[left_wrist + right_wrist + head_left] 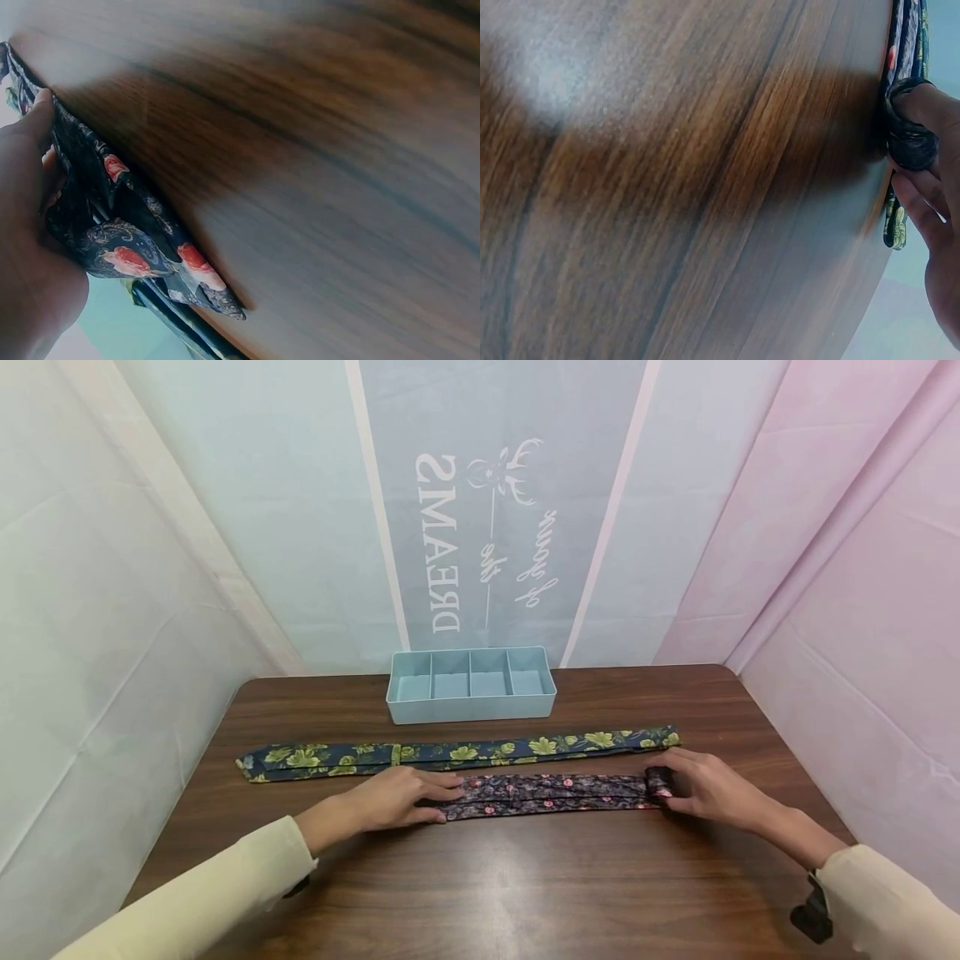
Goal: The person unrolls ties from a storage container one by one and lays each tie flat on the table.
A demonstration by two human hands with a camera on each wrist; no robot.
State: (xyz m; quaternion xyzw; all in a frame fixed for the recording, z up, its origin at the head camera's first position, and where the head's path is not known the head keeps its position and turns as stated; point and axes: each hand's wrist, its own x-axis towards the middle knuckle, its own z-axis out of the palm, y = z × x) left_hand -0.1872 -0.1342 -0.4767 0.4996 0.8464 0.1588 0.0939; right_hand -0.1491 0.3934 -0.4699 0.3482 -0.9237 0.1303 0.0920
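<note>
A dark necktie with pink flowers [570, 792] lies lengthwise across the table, its right end wound into a small roll [913, 142]. The right hand [716, 789] grips that roll between thumb and fingers. At the tie's left part rests the left hand [393, 799], fingers extended over the cloth and thumb along the near edge. The tie's pointed end [199, 270] sticks out beneath the left palm, slightly lifted and creased. Just behind lies a navy necktie with yellow-green flowers [465, 753], stretched out flat.
A light blue box with several compartments [472, 708] stands at the back of the brown wooden table [495, 893]. Pale printed cloth [495, 410] hangs behind it, and light cloth walls flank both sides.
</note>
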